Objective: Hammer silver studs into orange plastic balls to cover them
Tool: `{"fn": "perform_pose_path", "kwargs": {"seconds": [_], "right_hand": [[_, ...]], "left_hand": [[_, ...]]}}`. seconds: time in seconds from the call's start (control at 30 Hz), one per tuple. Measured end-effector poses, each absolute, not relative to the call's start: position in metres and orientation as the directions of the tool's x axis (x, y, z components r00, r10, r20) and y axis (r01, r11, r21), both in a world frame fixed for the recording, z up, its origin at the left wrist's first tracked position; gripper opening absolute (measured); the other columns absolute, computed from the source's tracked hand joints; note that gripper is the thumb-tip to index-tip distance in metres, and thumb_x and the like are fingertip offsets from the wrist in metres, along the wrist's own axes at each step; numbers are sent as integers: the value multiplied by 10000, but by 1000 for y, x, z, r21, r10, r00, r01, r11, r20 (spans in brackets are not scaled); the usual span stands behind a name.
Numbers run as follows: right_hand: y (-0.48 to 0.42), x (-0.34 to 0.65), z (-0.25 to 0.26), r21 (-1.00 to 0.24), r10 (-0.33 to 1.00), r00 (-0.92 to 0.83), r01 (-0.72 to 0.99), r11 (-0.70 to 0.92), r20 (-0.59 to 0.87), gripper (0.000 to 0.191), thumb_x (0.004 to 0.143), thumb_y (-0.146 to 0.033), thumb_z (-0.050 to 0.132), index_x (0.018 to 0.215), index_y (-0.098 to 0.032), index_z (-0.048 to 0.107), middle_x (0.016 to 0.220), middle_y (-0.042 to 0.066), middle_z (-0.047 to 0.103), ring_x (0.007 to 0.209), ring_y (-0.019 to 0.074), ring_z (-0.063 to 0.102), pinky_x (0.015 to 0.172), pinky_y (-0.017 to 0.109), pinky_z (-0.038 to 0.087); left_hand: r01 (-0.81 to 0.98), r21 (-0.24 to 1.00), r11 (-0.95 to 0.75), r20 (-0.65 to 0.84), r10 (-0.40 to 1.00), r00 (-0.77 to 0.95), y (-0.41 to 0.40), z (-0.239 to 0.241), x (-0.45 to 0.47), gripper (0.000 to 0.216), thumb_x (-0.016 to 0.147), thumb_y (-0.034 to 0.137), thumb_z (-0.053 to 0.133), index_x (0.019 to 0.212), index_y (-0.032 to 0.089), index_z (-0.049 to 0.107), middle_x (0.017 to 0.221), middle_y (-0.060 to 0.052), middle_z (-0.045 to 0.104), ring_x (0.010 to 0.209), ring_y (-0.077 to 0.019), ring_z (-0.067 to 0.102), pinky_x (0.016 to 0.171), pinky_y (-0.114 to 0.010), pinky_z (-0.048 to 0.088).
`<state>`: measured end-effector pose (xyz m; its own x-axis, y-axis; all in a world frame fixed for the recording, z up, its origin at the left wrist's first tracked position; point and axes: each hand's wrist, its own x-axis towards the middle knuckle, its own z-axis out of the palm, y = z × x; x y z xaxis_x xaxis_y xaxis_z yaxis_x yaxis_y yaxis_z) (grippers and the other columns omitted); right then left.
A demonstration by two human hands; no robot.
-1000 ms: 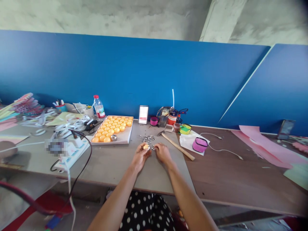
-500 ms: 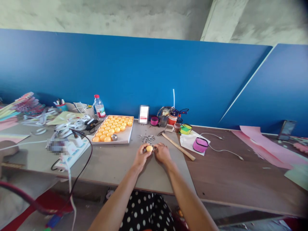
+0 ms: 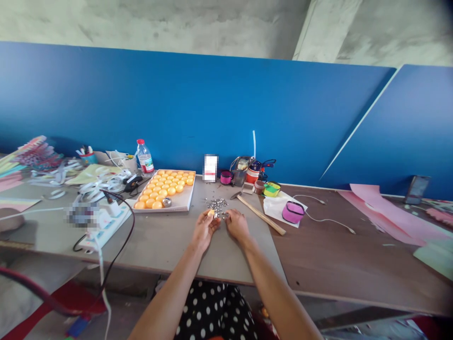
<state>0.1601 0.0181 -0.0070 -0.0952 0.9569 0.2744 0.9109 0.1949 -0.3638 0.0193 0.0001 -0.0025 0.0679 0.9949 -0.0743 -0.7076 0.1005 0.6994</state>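
Observation:
My left hand (image 3: 203, 229) grips an orange ping-pong ball (image 3: 211, 213) between thumb and fingers; silvery bits show on its right side. Close by on the right, my right hand (image 3: 238, 224) has its thumb and fingertips pinched together. Whatever those fingertips hold is too small to make out. Just beyond both hands lies a loose pile of small shiny silver pieces (image 3: 218, 203). To the left, a white shallow tray (image 3: 184, 200) holds rows of orange balls (image 3: 163, 185). One silver-covered ball (image 3: 166, 202) sits at its front.
A hammer (image 3: 264, 216) lies right of my hands, near a purple mesh pouch (image 3: 293, 212) on white paper. A power strip (image 3: 108, 228) with cables is at left. A bottle (image 3: 145, 158), a red-and-blue pot (image 3: 254, 172) and pink sheets (image 3: 385, 212) stand or lie farther back.
My left hand has turned the ball, so its silvery side now faces right and less orange shows. The ball sits slightly farther left, a little apart from my right fingertips.

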Motion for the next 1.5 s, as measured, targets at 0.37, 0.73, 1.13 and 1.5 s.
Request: {"fn": "perform_pose_path", "kwargs": {"seconds": [0.37, 0.73, 1.13, 1.5], "right_hand": [[15, 157, -4, -331, 936, -172, 903, 274, 305, 223, 848, -220, 401, 874, -237, 622, 885, 38, 594, 885, 162, 509, 751, 264, 303], [20, 153, -9, -687, 891, 19, 644, 336, 453, 136, 722, -140, 407, 752, -190, 530, 772, 26, 579, 717, 138, 544, 665, 233, 382], [23, 149, -2, -988, 987, -106, -101, 114, 124, 162, 704, -345, 567, 750, -190, 548, 487, -63, 490, 454, 85, 431, 502, 221, 338], [20, 143, 5, -984, 979, -165, -148, 96, 120, 160, 626, -313, 626, 695, -187, 557, 522, -69, 486, 473, 69, 410, 517, 219, 339]], "left_hand": [[-748, 660, 74, -66, 997, 40, 0, 1, 18, 253, 673, 228, 685, 890, 176, 567, 733, 0, 653, 651, -131, 637, 688, -278, 505], [-829, 522, 201, -198, 974, 111, 5, -2, 15, 190, 812, 307, 516, 745, 137, 571, 690, -51, 662, 626, -148, 632, 679, -306, 509], [-790, 570, 225, -236, 966, 105, 2, 4, 18, 252, 848, 362, 449, 784, 139, 546, 656, -45, 645, 539, -131, 602, 609, -291, 507], [-701, 695, 158, -120, 987, 103, -2, 8, 25, 220, 774, 353, 554, 803, 135, 558, 660, -31, 635, 565, -137, 609, 614, -277, 498]]}}
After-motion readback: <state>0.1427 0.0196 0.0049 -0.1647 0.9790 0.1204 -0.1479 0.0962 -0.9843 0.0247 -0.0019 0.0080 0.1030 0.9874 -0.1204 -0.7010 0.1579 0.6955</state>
